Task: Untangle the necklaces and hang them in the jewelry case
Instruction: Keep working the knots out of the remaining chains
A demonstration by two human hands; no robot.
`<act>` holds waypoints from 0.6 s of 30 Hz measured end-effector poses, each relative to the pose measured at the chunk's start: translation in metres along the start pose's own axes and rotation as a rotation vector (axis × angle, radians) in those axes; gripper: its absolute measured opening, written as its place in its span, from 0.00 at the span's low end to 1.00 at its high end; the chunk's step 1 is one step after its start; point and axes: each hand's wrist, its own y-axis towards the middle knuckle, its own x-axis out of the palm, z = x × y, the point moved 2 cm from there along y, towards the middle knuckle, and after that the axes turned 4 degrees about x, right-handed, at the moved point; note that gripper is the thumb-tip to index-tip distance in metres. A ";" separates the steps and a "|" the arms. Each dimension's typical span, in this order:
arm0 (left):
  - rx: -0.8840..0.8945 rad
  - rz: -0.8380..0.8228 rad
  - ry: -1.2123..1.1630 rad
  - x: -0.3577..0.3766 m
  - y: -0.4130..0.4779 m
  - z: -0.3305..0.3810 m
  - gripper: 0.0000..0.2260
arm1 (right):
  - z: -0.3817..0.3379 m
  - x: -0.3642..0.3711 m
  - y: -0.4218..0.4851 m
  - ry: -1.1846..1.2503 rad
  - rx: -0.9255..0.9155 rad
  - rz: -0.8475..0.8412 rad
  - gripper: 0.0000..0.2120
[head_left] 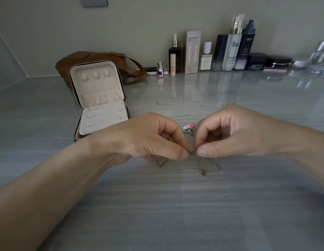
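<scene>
Here, your left hand (154, 140) and right hand (230, 134) each pinched the gold necklace (210, 167), thumbs and forefingers meeting over its knot near the middle of the desk (175, 205), loose loops trailing toward the front edge. The charm necklace (189, 126) lay just behind your fingers, seemingly caught in the same tangle. A thin silver chain (195, 105) lay apart, farther back. The open jewelry case (97, 98) stood toward the left edge, its hooks bare. Pulling hard could have cinched the knot or snapped a fine link, and a slip could have dragged the charm chain deeper in.
</scene>
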 end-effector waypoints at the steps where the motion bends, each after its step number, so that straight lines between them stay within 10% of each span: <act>1: 0.004 0.004 0.000 0.000 0.000 0.000 0.03 | 0.000 0.001 0.000 0.003 0.001 -0.001 0.04; 18: 0.027 0.062 -0.013 0.000 -0.002 0.004 0.02 | -0.003 0.006 0.000 0.105 -0.016 0.013 0.04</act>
